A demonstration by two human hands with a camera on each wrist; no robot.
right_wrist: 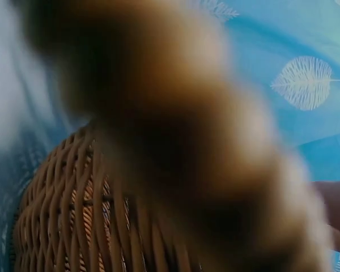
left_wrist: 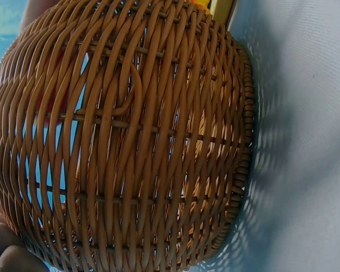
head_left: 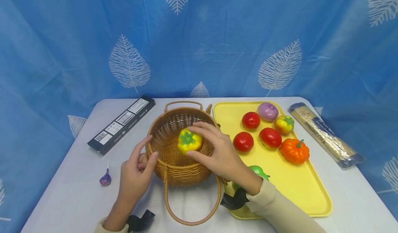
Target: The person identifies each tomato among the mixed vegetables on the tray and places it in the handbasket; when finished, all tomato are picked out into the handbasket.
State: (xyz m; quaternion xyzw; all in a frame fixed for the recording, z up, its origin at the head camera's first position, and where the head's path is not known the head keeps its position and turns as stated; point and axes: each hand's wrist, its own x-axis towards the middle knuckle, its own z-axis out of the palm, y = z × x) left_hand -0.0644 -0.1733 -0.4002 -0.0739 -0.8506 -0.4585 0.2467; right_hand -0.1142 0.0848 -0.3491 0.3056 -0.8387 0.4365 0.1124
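A yellow bell pepper [head_left: 187, 141] with a green star-shaped top is pinched between the thumb and fingers of my right hand [head_left: 219, 150]. It is at the opening of a brown wicker basket [head_left: 188, 176]; how high above the bottom I cannot tell. My left hand [head_left: 135, 170] holds the basket's left rim, thumb and index finger reaching over it and the other fingers bent. The left wrist view shows the woven wall [left_wrist: 153, 136] close up. A blurred brown shape [right_wrist: 175, 124] covers much of the right wrist view and hides the pepper.
To the right, a yellow tray [head_left: 298, 188] bears several toy vegetables, including an orange pumpkin [head_left: 294, 151] and a purple onion [head_left: 267, 111]. A spaghetti packet [head_left: 324, 134] lies beyond it. On the left are a black box [head_left: 122, 125] and a lollipop [head_left: 105, 179]. One basket handle [head_left: 192, 223] extends forward.
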